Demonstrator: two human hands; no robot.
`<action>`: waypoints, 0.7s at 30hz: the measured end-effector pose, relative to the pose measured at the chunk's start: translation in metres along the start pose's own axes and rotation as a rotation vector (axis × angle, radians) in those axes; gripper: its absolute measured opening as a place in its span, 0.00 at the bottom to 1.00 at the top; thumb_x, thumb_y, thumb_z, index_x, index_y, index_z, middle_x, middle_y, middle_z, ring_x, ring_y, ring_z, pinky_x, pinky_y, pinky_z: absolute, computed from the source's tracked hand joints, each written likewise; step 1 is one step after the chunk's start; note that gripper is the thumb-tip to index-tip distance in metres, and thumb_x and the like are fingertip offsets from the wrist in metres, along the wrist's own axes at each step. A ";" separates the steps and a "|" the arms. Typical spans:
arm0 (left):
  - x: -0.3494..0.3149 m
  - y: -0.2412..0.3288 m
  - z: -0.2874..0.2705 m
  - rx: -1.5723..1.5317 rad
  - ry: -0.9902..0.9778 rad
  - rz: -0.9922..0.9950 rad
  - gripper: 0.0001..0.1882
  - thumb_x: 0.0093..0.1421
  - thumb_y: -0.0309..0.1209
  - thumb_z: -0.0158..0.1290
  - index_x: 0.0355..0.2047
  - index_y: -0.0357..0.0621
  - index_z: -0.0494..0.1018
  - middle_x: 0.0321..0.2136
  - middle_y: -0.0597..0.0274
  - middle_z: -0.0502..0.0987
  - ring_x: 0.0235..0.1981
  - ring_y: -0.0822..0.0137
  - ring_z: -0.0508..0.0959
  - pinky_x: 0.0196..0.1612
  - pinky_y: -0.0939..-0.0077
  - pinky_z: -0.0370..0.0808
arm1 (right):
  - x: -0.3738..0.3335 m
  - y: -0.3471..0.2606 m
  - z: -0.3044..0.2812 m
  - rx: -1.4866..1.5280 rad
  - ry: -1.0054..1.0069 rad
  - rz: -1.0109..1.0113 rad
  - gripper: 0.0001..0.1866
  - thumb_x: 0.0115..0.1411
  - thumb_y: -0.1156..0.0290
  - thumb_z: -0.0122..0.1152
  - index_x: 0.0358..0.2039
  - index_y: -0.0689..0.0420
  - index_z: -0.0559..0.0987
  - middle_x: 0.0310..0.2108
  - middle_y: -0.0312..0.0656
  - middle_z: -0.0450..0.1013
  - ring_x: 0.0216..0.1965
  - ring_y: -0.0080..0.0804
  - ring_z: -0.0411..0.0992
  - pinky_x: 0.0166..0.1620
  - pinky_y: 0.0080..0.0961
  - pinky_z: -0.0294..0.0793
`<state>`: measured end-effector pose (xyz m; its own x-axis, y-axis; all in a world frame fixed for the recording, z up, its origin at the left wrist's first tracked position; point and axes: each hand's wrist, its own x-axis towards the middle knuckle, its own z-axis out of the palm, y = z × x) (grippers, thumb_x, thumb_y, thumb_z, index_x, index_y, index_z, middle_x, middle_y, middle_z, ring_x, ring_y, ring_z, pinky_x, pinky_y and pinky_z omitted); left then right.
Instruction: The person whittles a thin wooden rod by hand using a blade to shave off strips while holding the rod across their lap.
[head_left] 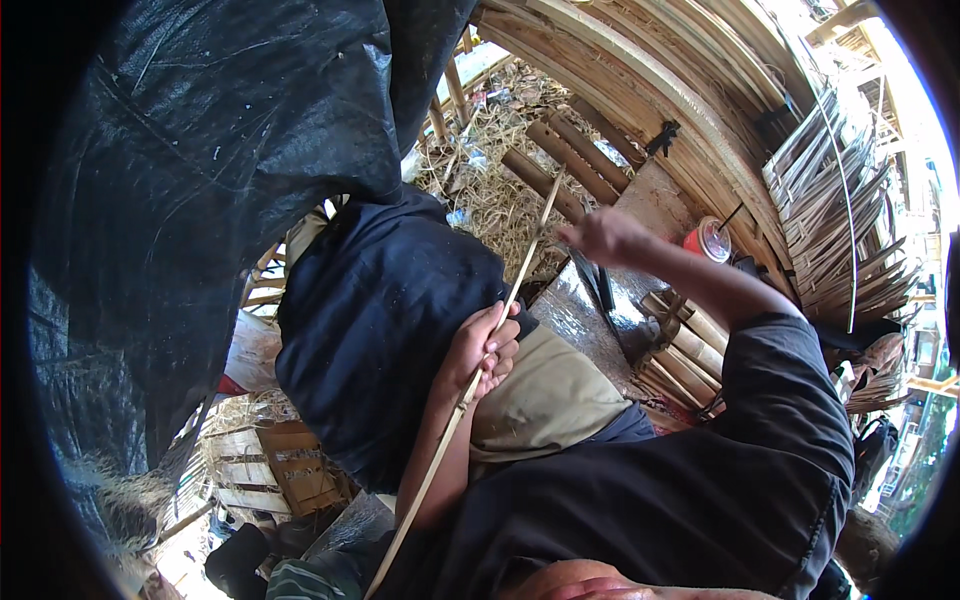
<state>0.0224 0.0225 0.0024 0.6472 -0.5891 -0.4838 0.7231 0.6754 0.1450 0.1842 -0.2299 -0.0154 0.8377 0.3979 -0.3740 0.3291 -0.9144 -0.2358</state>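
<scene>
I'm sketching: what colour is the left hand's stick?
The stick is pale tan, clearest in the head view.

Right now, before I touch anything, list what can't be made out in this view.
All in the head view:
- The pale stick's near end: cut off by the lower edge.
- Left palm: hidden by the left hand's own curled fingers.
- Whether the right hand holds anything: too blurred to tell.
- What lies behind the black sheet: hidden by it.
- The red cup's contents: too small to tell.
</scene>
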 end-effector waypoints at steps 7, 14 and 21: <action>0.003 -0.003 0.004 0.033 0.059 -0.004 0.12 0.73 0.40 0.40 0.40 0.47 0.66 0.13 0.77 0.56 0.07 0.85 0.54 0.07 0.88 0.53 | -0.025 -0.047 -0.003 0.064 -0.179 -0.083 0.39 0.62 0.32 0.46 0.25 0.60 0.81 0.21 0.53 0.75 0.27 0.53 0.77 0.36 0.45 0.77; -0.005 -0.004 0.005 0.076 0.073 0.037 0.12 0.73 0.38 0.39 0.43 0.43 0.67 0.12 0.78 0.56 0.07 0.85 0.54 0.07 0.88 0.54 | -0.011 -0.036 -0.023 -0.076 -0.234 0.097 0.43 0.63 0.29 0.39 0.28 0.60 0.82 0.28 0.54 0.78 0.30 0.47 0.79 0.37 0.44 0.78; 0.002 -0.006 0.001 0.089 0.065 0.028 0.12 0.73 0.37 0.39 0.43 0.42 0.66 0.13 0.77 0.57 0.06 0.85 0.56 0.06 0.89 0.55 | -0.022 -0.038 -0.001 0.114 -0.112 -0.300 0.39 0.62 0.33 0.46 0.18 0.60 0.79 0.15 0.54 0.71 0.21 0.54 0.73 0.28 0.46 0.73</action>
<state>0.0196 0.0174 0.0016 0.6524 -0.5388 -0.5329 0.7256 0.6471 0.2340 0.1538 -0.2042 0.0022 0.6562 0.6592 -0.3673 0.4973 -0.7439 -0.4465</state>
